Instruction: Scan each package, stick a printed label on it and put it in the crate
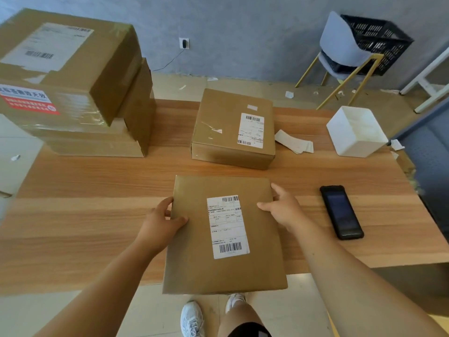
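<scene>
1. The flat cardboard package [194, 259], with a printed label [228, 227] on top, juts past the wooden table's [97, 215] near edge.
2. The left hand [160, 222] grips its left edge and the right hand [281, 207] its right edge.
3. A handheld scanner [341, 212] lies to the right, and the black crate [379, 42] is on a chair beyond.

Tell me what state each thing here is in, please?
Near box: closed, labelled, gripped by both hands.
Left hand: grips the box's left edge.
Right hand: grips its right edge.
Far box: closed, labelled, resting on the table.
Stacked boxes: closed, taped.
Phone: lying flat, screen dim.
White tub: open, looks empty.
Crate: tilted on the chair.
</scene>
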A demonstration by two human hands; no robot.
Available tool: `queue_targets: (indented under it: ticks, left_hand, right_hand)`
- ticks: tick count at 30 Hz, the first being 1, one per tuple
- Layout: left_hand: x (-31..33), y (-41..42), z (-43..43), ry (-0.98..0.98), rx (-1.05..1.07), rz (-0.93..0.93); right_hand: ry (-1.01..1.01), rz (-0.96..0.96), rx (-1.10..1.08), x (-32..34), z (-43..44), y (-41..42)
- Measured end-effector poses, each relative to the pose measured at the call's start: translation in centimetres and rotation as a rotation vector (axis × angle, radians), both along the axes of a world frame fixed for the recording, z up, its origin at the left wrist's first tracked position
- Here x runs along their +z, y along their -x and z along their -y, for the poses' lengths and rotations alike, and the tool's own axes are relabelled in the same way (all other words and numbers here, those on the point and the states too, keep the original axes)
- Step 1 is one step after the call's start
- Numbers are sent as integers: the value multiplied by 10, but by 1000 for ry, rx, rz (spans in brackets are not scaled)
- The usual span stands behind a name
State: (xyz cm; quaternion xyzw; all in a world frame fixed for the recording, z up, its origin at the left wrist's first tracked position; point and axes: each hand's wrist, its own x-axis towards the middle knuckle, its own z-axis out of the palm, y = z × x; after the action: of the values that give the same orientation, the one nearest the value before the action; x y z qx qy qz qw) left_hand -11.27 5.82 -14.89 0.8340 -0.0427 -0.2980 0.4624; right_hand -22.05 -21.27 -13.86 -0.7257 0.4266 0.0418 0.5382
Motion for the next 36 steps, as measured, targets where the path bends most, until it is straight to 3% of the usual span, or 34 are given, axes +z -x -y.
queue_targets:
  ticks: [9,15,19,25,30,36]
  left_hand:
    - [5,-10,37,-20,-9,79]
    - [24,8,50,-221,134,392]
    - [36,30,88,-203,-36,501]
    - [31,68,170,-227,-318,652]
    - [15,82,205,-424,-346,590]
    - [9,87,206,-433,-262,574]
  right_hand:
    - [114,0,156,0,42,-11]
    - [301,-127,364,0,83,28]
    - [417,-228,447,-2,119,68]
    - [741,-483,334,-21,165,109]
    - [600,-624,211,-43,185,116]
    - [568,-665,265,-63,193,109]
